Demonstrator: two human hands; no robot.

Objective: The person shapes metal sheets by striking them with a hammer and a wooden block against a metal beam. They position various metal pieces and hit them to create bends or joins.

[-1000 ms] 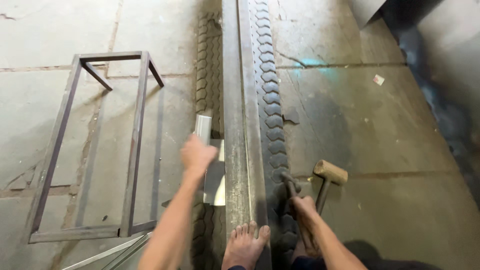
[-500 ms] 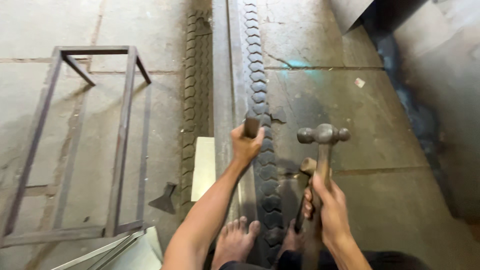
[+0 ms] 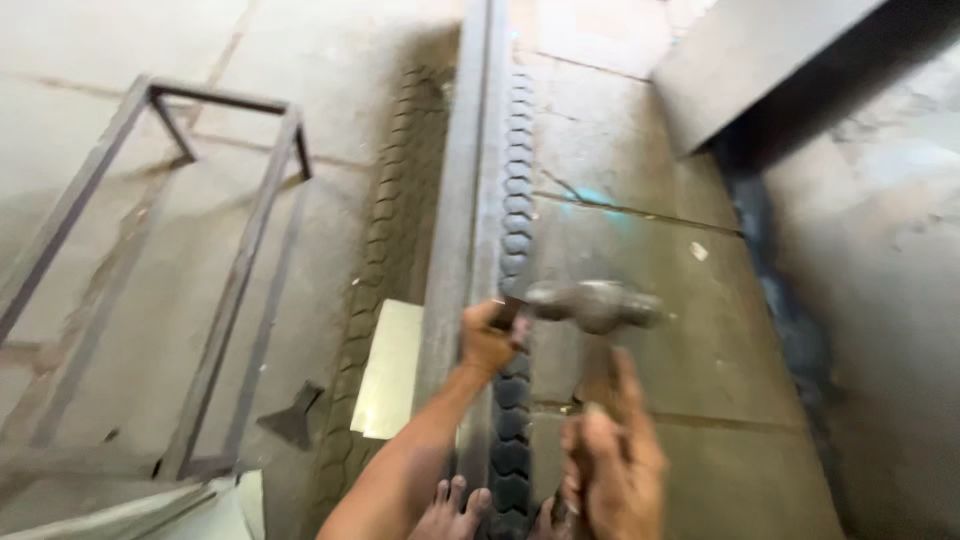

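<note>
My left hand point(image 3: 488, 342) is closed around a short dark tool point(image 3: 507, 312), held against the long grey metal bar point(image 3: 466, 190) that runs away from me along the floor. My right hand point(image 3: 612, 455) grips the wooden handle of a steel hammer. The blurred hammer head point(image 3: 596, 303) is level with the tool, just right of my left hand. A strip of black tyre tread point(image 3: 516, 200) lies along the bar's right side. My bare feet point(image 3: 455, 510) rest by the bar at the bottom edge.
A second tread strip point(image 3: 385, 250) lies left of the bar. A pale flat plate point(image 3: 390, 370) and a small dark wedge point(image 3: 293, 416) sit beside it. A welded metal frame point(image 3: 240, 280) stands at left. A grey sheet point(image 3: 745, 65) leans at upper right.
My left hand moved from a pale metal piece onto the bar with the dark tool. My right hand lifted the hammer off the floor and swung its head down next to the tool.
</note>
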